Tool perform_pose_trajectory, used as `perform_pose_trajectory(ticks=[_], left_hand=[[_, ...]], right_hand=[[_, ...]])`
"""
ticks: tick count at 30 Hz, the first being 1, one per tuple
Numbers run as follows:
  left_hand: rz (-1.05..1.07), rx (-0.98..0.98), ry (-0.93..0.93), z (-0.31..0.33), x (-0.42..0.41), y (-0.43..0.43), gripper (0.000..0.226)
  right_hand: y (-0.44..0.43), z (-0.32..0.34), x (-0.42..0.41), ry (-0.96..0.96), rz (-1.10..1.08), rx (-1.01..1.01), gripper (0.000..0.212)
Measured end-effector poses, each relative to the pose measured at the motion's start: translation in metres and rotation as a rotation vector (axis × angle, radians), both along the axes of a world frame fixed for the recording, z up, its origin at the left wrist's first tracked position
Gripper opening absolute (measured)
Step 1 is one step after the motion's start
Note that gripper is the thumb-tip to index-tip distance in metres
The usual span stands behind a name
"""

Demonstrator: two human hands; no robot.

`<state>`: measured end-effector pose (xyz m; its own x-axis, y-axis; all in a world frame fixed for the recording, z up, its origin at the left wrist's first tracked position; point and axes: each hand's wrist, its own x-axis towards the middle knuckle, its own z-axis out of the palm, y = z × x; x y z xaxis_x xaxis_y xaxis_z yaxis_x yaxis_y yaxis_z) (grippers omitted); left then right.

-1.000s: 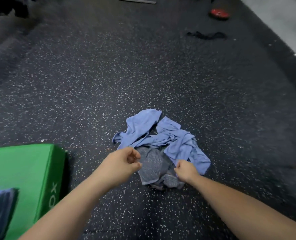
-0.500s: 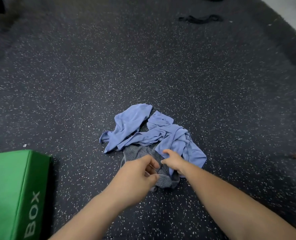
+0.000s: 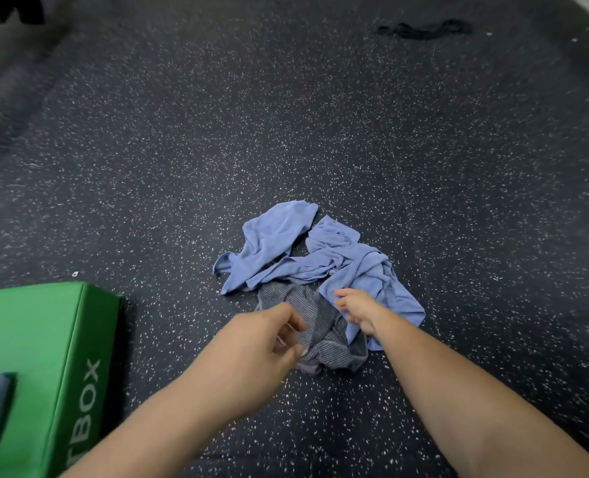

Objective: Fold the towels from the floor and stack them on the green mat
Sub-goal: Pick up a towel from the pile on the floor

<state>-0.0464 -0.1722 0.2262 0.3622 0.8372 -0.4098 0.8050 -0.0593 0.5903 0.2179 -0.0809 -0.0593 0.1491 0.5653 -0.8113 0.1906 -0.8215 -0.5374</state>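
On the floor: blue towels (image 3: 320, 263) heaped, grey towel (image 3: 320, 326) nearest.
Left hand (image 3: 262, 343): pinching grey towel.
Right hand (image 3: 357, 310): fingers curled into grey towel.
Mat (image 3: 27, 326): left, apart.

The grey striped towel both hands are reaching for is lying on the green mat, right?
No. The head view shows the grey striped towel, reached for by the left hand and right hand, lying on the speckled floor, not on the green mat.
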Motion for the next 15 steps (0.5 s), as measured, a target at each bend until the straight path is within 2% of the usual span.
perform_pose_trajectory(ticks=[6, 10, 15], left_hand=[[0.011, 0.06, 0.031, 0.011, -0.008, 0.0, 0.023], [0.012, 0.092, -0.003, 0.02, 0.006, 0.004, 0.028], [0.087, 0.155, -0.097, 0.028, 0.021, 0.006, 0.044]], right_hand=[[0.0, 0.04, -0.002, -0.043, -0.079, 0.105, 0.024], [-0.009, 0.097, -0.02, -0.015, -0.134, 0.251, 0.042], [-0.031, 0.199, -0.035, 0.064, -0.145, 0.472, 0.039]])
